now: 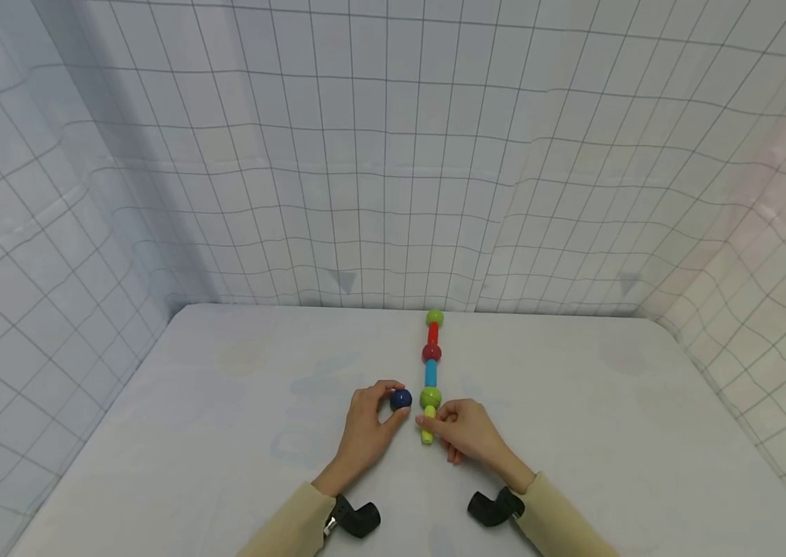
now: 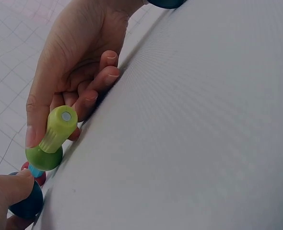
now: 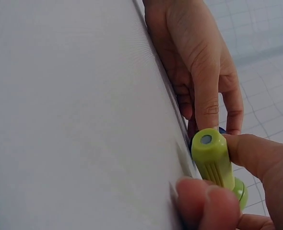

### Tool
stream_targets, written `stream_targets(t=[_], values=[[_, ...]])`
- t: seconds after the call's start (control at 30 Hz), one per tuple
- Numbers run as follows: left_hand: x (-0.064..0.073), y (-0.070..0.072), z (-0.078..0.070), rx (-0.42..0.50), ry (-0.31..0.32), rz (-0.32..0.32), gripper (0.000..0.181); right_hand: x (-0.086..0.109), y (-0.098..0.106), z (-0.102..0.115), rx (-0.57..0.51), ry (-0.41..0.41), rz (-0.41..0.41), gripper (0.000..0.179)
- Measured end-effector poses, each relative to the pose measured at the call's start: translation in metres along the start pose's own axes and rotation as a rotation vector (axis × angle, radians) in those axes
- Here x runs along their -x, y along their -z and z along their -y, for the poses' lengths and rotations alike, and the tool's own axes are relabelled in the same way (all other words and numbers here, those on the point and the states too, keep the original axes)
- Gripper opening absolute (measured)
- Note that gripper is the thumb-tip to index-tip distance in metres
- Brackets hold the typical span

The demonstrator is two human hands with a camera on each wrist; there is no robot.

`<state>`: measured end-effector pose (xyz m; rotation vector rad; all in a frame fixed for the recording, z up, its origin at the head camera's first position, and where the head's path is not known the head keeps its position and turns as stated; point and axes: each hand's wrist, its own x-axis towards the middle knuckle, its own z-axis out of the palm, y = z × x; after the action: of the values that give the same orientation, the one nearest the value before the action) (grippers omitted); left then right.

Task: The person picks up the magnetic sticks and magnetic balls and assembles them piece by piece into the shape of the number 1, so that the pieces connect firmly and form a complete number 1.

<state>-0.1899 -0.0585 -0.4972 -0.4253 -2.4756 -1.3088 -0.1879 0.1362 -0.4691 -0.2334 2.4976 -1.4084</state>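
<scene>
A straight chain of toy rods and balls lies on the white table. From the far end come a green ball (image 1: 435,317), a red rod (image 1: 432,334), a red ball (image 1: 432,353), a blue rod (image 1: 431,374), a second green ball (image 1: 430,398) and a yellow-green rod (image 1: 428,427). My right hand (image 1: 471,429) pinches that near rod between thumb and fingers. A round grey spot shows on the rod's free end (image 3: 206,139). Just left of the chain, my left hand (image 1: 365,425) holds a dark blue ball (image 1: 401,399) between thumb and fingertips, apart from the rod.
White cloth covers the table (image 1: 226,402). A white curtain with a dark grid (image 1: 393,170) hangs behind it and along both sides. Black wrist-worn devices (image 1: 358,520) sit on both forearms, over beige sleeves (image 1: 293,522).
</scene>
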Motion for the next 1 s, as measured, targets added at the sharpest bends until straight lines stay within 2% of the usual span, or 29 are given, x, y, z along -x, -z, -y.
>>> stream_targets(t=[0.63, 1.0], values=[[-0.0001, 0.0003, -0.0007, 0.0, 0.038, 0.021, 0.029, -0.0021, 0.0, -0.004, -0.003, 0.003, -0.001, 0.038], [0.0008, 0.0, -0.0003, -0.001, 0.033, 0.024, 0.03, -0.0018, 0.0008, -0.0033, -0.013, 0.012, 0.014, 0.038]])
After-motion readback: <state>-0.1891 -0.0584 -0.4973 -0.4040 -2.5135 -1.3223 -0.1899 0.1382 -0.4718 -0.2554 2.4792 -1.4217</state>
